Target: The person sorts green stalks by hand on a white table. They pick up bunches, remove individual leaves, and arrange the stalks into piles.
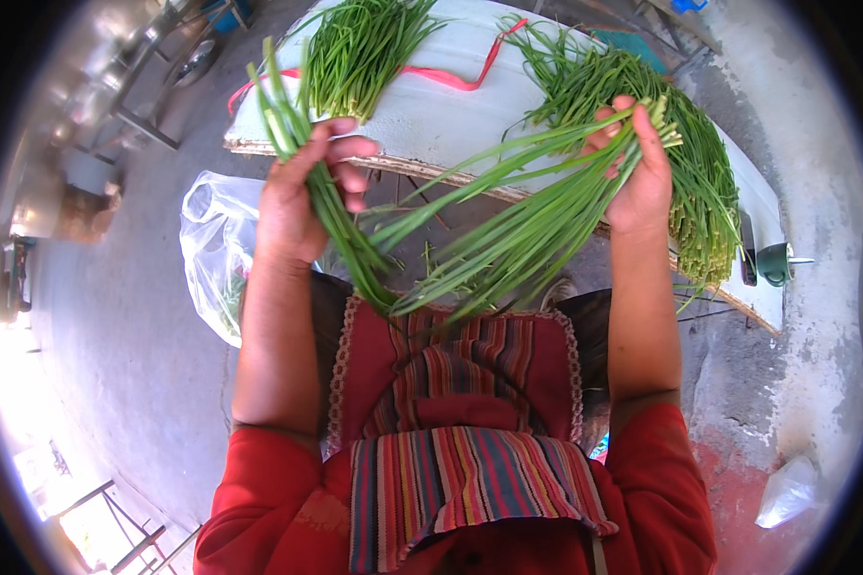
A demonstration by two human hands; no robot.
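My left hand (308, 183) grips a few long green leafy stalks (325, 198), likely garlic chives, between thumb and palm, its other fingers loosely curled. A larger bunch of the same leaves (525, 237) fans out from my right hand (636, 169), which pinches it near the pale cut ends. Leaf tips from both hands meet above my striped apron (467, 345). Beyond my right hand lies a big pile of chives (697, 194) on the white tabletop (446, 122). A smaller bundle (356, 57) rests at the far left of that table.
A pink-red ribbon (460, 80) runs across the table. At its right end are a green mug (773, 264) and a dark flat object (747, 248). A clear plastic bag (219, 251) stands left of my knees. Leaf scraps (439, 262) lie on the floor beneath.
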